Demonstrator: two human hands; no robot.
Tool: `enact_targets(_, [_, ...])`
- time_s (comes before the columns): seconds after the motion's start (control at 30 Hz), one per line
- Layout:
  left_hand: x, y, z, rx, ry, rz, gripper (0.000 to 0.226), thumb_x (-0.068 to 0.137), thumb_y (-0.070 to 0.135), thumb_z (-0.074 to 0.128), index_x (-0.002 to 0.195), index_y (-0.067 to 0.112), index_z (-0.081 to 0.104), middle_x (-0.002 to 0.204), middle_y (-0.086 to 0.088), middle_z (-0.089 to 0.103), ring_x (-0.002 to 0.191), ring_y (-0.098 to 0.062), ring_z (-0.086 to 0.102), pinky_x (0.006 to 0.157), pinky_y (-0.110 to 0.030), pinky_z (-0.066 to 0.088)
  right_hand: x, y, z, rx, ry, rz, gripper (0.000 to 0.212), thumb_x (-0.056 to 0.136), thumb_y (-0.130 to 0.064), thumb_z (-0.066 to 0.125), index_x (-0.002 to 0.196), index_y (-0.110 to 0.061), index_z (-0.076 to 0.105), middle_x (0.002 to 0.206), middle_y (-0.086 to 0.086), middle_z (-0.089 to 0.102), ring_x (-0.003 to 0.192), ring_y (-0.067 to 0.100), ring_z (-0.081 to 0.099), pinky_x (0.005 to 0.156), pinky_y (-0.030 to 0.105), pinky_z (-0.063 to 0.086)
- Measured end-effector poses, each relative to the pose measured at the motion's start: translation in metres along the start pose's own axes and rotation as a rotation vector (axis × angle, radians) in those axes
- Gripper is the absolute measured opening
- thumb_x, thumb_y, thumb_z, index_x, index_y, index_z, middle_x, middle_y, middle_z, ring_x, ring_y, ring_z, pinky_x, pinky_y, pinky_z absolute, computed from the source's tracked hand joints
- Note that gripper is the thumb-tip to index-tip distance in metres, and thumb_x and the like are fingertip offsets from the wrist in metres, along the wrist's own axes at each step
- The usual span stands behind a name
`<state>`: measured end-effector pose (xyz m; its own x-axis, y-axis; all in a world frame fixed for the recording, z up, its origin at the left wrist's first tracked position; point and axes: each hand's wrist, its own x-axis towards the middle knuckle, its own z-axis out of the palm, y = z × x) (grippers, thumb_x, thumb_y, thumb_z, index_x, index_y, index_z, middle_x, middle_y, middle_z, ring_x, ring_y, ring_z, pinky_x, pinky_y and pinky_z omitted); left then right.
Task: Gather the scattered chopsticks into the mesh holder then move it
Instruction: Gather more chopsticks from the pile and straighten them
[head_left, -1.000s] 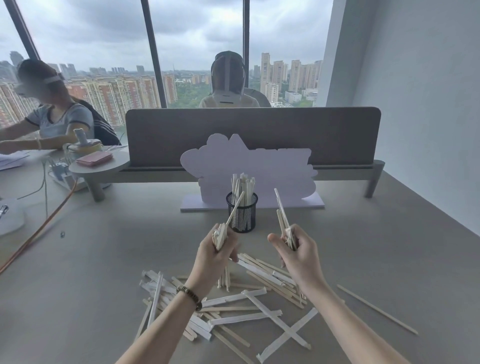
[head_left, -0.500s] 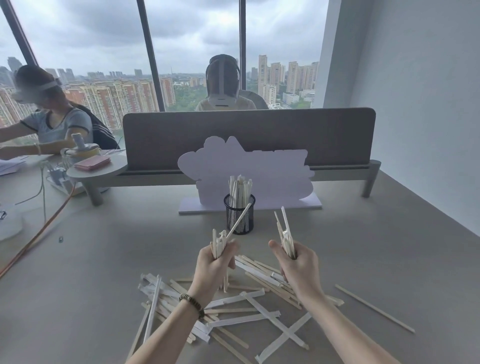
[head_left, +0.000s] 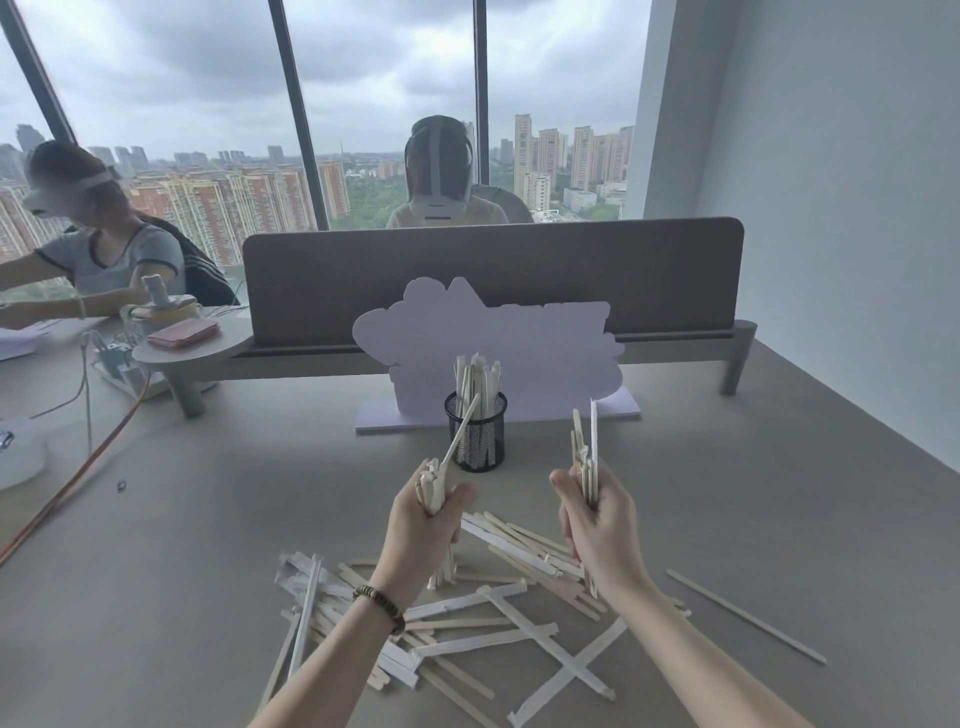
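Here we see, at far left on the smooth grey table (head_left: 208, 519), an orange cable (head_left: 78, 488) trailing past a round little shelf. Nearer us lies the scattered pile of chopsticks (head_left: 467, 618), thin pale wooden sticks, some in flat white paper sleeves, crossing one another. Our left hand (head_left: 423, 525), with a beaded bracelet at the wrist, is clenched round an upright bundle of sticks, one slanting out toward the mesh holder (head_left: 475, 439). That black wire cylinder stands beyond and between the hands, already holding upright sticks. Our right hand (head_left: 597, 525) grips a second bundle. One lone chopstick (head_left: 745, 616) lies apart at right.
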<state>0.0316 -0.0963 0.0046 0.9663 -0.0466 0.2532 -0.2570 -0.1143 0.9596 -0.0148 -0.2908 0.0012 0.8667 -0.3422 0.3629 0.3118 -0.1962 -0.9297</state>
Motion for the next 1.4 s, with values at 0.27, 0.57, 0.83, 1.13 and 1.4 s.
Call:
enact_targets(0.27, [-0.011, -0.003, 0.003, -0.07, -0.035, 0.091, 0.01, 0.083, 0.024, 0.071, 0.083, 0.02, 0.062, 0.069, -0.011, 0.056, 0.06, -0.017, 0.051, 0.056, -0.03, 0.051, 0.002, 0.007, -0.001, -0.001, -0.02, 0.033, 0.059, 0.074, -0.045, 0.082, 0.07, 0.0, 0.044, 0.052, 0.007, 0.047, 0.045, 0.019, 0.048, 0.051, 0.037, 0.044])
enact_targets(0.57, [-0.006, -0.008, -0.005, -0.105, -0.131, 0.08, 0.022, 0.087, 0.021, 0.072, 0.09, 0.022, 0.05, 0.077, -0.005, 0.043, 0.079, -0.023, 0.049, 0.072, -0.042, 0.04, 0.005, 0.007, -0.003, -0.026, -0.031, 0.037, 0.054, 0.078, -0.036, 0.084, 0.068, -0.002, 0.044, 0.056, 0.009, 0.043, 0.052, 0.021, 0.048, 0.054, 0.03, 0.045])
enact_targets(0.83, [0.0, 0.001, -0.015, 0.025, -0.154, 0.052, 0.021, 0.086, 0.015, 0.075, 0.078, 0.005, 0.058, 0.07, -0.009, 0.059, 0.067, -0.009, 0.06, 0.064, -0.029, 0.051, 0.008, 0.001, -0.003, 0.023, -0.006, 0.062, 0.034, 0.082, -0.027, 0.082, 0.082, -0.009, 0.053, 0.054, -0.005, 0.04, 0.047, 0.018, 0.036, 0.045, 0.027, 0.035])
enact_targets(1.13, [-0.001, 0.011, -0.026, 0.037, -0.127, 0.042, 0.042, 0.075, 0.044, 0.072, 0.051, 0.02, 0.048, 0.055, 0.001, 0.041, 0.054, -0.013, 0.038, 0.056, -0.032, 0.033, 0.007, 0.002, -0.008, 0.022, -0.029, 0.092, 0.021, 0.086, -0.03, 0.078, 0.08, -0.023, 0.059, 0.054, -0.005, 0.036, 0.049, 0.018, 0.031, 0.046, 0.027, 0.031])
enact_targets(1.4, [-0.008, 0.018, -0.017, -0.258, -0.01, 0.0, 0.049, 0.092, 0.028, 0.068, 0.082, -0.015, 0.048, 0.059, -0.012, 0.03, 0.049, -0.02, 0.028, 0.049, -0.021, 0.042, 0.005, -0.001, -0.009, 0.019, -0.036, 0.11, 0.017, 0.09, -0.024, 0.074, 0.08, -0.02, 0.061, 0.055, -0.002, 0.037, 0.049, 0.019, 0.031, 0.047, 0.031, 0.032])
